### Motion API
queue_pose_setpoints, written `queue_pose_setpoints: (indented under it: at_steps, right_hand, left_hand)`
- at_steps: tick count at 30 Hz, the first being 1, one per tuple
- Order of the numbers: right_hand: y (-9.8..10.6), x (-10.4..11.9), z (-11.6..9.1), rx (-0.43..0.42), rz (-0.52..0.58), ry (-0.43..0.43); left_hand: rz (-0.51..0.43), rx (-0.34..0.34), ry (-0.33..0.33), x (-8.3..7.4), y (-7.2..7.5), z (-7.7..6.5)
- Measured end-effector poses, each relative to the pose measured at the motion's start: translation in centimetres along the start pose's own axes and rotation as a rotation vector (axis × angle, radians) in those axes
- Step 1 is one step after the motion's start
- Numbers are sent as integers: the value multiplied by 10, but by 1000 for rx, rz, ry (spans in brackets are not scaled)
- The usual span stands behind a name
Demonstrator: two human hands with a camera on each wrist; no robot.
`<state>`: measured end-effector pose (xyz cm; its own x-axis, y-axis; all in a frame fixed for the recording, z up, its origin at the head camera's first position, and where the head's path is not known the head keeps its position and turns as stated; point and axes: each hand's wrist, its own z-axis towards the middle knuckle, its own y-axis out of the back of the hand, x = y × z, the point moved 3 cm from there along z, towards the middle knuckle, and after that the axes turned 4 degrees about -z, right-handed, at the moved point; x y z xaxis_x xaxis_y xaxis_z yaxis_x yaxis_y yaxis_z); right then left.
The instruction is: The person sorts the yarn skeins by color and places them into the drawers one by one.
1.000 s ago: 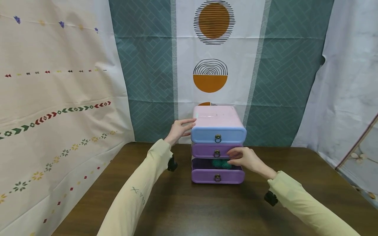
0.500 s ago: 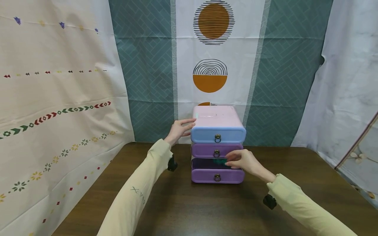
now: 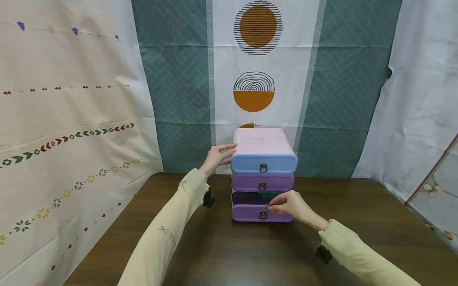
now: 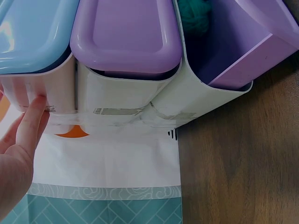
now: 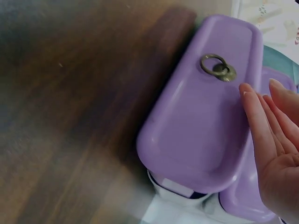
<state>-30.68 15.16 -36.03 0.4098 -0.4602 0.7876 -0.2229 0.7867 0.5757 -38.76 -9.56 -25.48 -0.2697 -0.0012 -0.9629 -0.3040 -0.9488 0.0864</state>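
Observation:
A three-tier drawer unit has a pink top (image 3: pixel 262 141), a blue top drawer (image 3: pixel 247 164) and a purple middle drawer (image 3: pixel 247 182). Its purple bottom drawer (image 3: pixel 245 213) stands pulled out. Inside that drawer lies a fuzzy green ball (image 4: pixel 194 17), largely hidden in the head view. My left hand (image 3: pixel 213 160) rests extended fingers against the upper left side of the unit. At the bottom drawer's front, my right hand (image 3: pixel 295 206) holds nothing; its fingertips are beside the brass ring pull (image 5: pixel 217 67), near the front's upper edge.
The unit stands on a dark wooden table (image 3: pixel 257 254). Behind it hangs a teal and white patterned curtain (image 3: pixel 182 79). Pale cloths hang at the left (image 3: pixel 71 119) and right. Both wrists carry small black cameras.
My right hand has come down and left, from over the open bottom drawer to its front near the ring pull. Less of the green stuff in the drawer shows. My left hand stays put.

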Motion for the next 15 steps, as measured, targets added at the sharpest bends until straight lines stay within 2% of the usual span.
queue_pose_setpoints:
  at_steps: [8,11,15]
  right_hand:
    - [-15,-1,-5,-24,-113,9]
    - [-19,-2,-6,-33,-114,-3]
    - [-26,-4,-8,-42,-190,15]
  left_hand:
    - [-24,1,4,3,3,2]
    - [-42,-2,2,9,5,6]
    - [-45,-16,-13,19,8,13]
